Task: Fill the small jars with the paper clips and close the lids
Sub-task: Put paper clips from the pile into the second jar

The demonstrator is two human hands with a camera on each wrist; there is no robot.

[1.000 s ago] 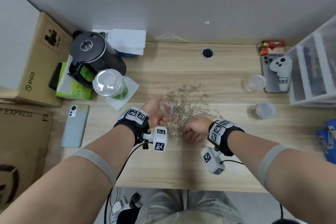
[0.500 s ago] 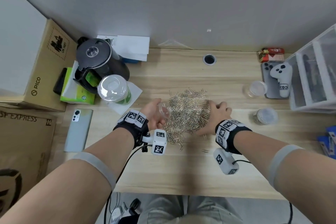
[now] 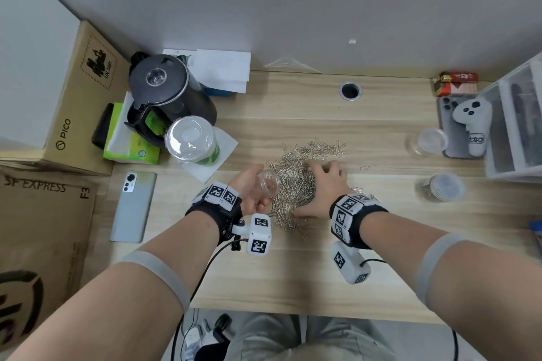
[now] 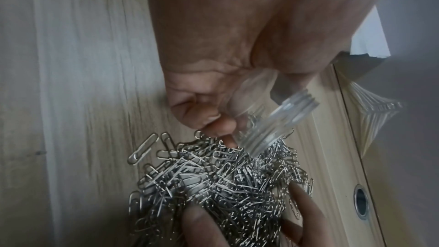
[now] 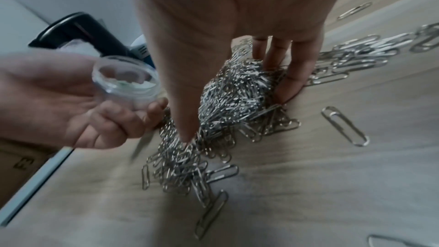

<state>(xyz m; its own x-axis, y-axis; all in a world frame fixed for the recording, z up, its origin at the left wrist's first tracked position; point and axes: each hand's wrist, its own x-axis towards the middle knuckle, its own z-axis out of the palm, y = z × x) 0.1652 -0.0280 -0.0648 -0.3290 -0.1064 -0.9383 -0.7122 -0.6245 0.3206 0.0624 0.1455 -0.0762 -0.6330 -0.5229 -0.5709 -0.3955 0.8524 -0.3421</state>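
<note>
Wooden surface (image 3: 381,258) against a grey wall, centre frame. Left hand (image 3: 249,189) grips an open clear jar (image 3: 268,184), tilted with its mouth toward the clip pile (image 3: 296,182); it looks nearly empty. Right hand (image 3: 322,184) lies on the pile, fingers (image 5: 275,52) and thumb spread around a mound of clips, not yet clamped. To load well: gather a modest bunch, bring the jar mouth under it, release over the opening, since tangled clips would likely trail and spill. Clips are thin bright steel wire, interlocked. A filled, lidded jar (image 3: 440,187) stands at right.
</note>
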